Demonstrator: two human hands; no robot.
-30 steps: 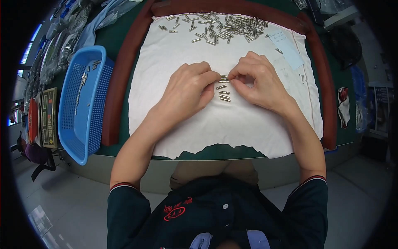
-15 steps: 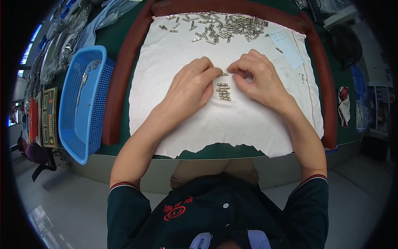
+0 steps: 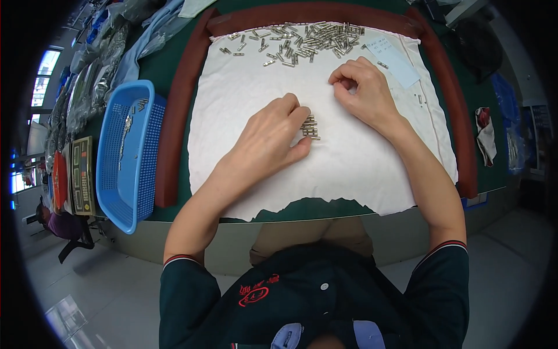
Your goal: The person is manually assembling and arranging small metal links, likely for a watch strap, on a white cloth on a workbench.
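Small silvery metal cylinders [image 3: 312,129] are lined up in a short stacked row on the white cloth [image 3: 349,163]. At the row's left side is my left hand [image 3: 268,132]; its curled forefinger reaches the top of the row and its thumb is spread apart near the bottom. The hand partly covers the row. Up and to the right, my right hand [image 3: 367,92] is raised over the cloth, thumb and forefinger tips brought close together. Whether anything small is pinched there I cannot make out.
A loose heap of similar metal cylinders [image 3: 325,39] lies at the cloth's far edge, beside a pale blue paper slip [image 3: 395,63]. Padded brown edging [image 3: 180,116] borders the cloth on three sides. A blue plastic basket [image 3: 145,139] with some metal pieces stands at the left.
My right hand has moved up and away from the row, toward the heap. My left hand has shifted down onto the row, and its thumb now stretches out below.
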